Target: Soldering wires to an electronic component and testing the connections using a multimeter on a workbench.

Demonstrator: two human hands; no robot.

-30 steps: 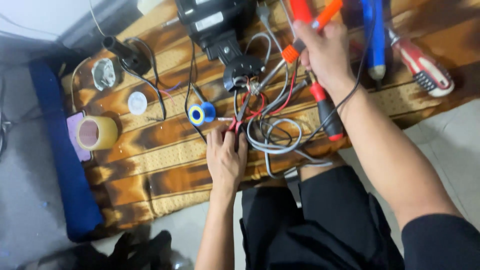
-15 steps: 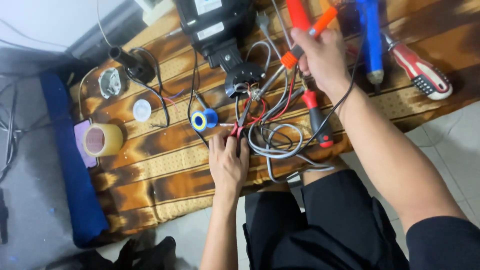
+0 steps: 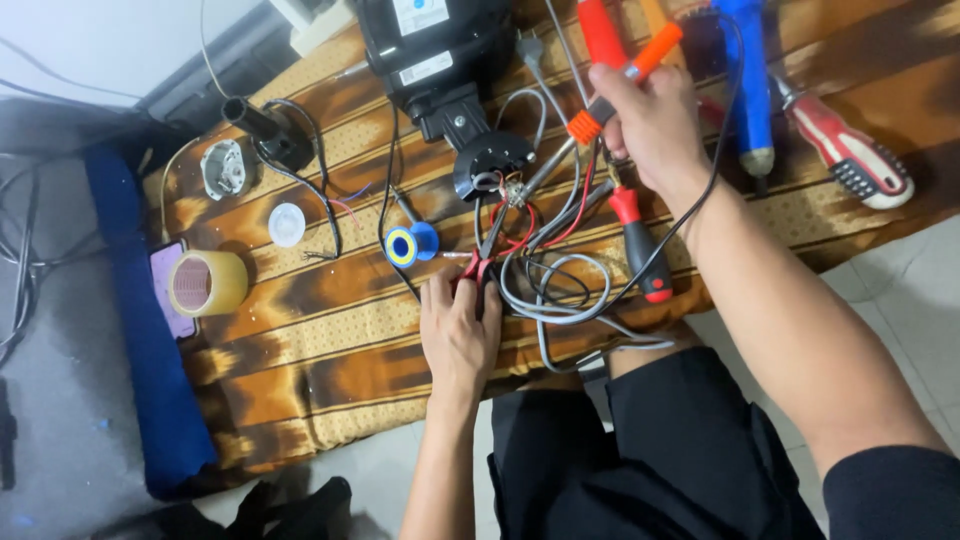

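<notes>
Soldering iron (image 3: pixel 600 110), gripped by right hand (image 3: pixel 655 125), slanted tip-down-left toward wires (image 3: pixel 540 215); left hand (image 3: pixel 460 325) pinched red-handled pliers (image 3: pixel 478 262), jaws obscured.

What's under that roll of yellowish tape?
Under the tape roll lies a flat purple phone-like thing, sticking out on its left side, on the brown patterned cloth. The part beneath the roll is covered, so I cannot see it.

Brown-and-gold patterned woven cloth (image 3: pixel 300 330) looks matt and a bit rough; the orange-handled soldering iron (image 3: pixel 600 105) has glossy plastic with a metal shaft, and the yellowish tape roll (image 3: pixel 208 283) is shiny.
</notes>
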